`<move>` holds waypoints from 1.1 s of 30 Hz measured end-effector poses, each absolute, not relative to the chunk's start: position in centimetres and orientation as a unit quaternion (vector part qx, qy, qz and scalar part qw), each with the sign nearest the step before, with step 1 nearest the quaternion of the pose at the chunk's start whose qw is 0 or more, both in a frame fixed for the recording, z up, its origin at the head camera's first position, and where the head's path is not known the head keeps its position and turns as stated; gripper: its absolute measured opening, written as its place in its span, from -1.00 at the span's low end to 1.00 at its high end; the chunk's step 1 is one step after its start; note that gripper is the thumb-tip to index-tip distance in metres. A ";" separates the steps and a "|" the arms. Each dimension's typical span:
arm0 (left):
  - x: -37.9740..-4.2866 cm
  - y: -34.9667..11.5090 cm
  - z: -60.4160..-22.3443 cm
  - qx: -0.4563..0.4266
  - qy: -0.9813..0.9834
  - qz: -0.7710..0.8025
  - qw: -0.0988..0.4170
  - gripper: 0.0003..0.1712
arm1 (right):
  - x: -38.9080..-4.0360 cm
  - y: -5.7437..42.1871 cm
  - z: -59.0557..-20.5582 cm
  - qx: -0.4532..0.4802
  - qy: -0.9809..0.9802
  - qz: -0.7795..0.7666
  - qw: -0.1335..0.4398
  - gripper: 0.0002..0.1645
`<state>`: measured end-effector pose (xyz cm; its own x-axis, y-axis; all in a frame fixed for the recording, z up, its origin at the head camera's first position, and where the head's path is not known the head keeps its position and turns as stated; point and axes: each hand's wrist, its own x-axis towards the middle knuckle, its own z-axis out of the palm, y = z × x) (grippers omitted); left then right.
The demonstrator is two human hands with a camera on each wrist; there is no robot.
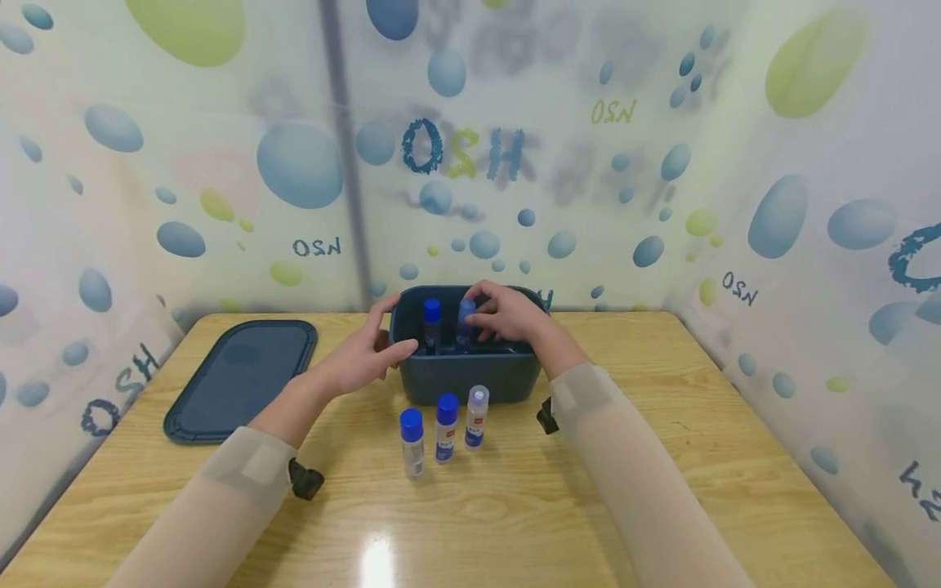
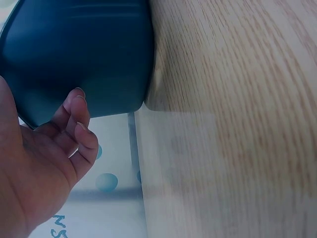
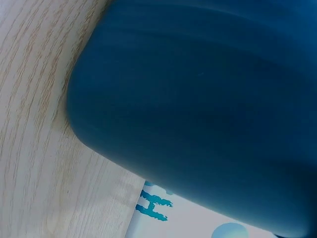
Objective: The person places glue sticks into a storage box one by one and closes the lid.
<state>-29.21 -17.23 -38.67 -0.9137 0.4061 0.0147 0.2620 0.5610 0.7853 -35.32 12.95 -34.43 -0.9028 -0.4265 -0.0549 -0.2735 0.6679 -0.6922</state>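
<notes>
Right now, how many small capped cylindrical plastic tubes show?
5: three capped tubes on the wooden table before the dark-blue plastic bin, two inside, left and centre; its walls may hide others.

Three bottles (image 1: 446, 433) stand before the bin (image 1: 470, 380), lid (image 1: 243, 380) at left.

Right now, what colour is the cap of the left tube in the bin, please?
The cap is blue, best seen in the head view.

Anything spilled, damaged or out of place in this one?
Nothing spilled or damaged that I can see: the bin stands level and the three tubes in front of it are upright. The one oddity is the backdrop lettering: it looks mirrored, so H2O reads backwards.
</notes>
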 end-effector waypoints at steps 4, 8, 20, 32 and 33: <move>-29.2 -17.3 -38.7 0.191 0.879 0.429 0.083 0.13 | -35.3 12.9 -34.4 -0.195 0.908 -0.355 0.108 -0.56; -29.2 -17.3 -38.6 0.194 0.878 0.429 0.081 0.13 | -35.2 12.9 -34.4 -0.196 0.908 -0.355 0.107 -0.55; -29.3 -17.4 -38.8 0.193 0.880 0.427 0.082 0.14 | -34.9 12.8 -34.3 -0.189 0.903 -0.371 0.104 -0.48; -29.4 -17.4 -38.8 0.191 0.881 0.425 0.079 0.14 | -35.1 12.8 -34.6 -0.190 0.900 -0.386 0.078 -0.46; -29.4 -17.4 -38.8 0.192 0.881 0.425 0.078 0.13 | -35.1 12.8 -34.5 -0.191 0.899 -0.386 0.076 -0.46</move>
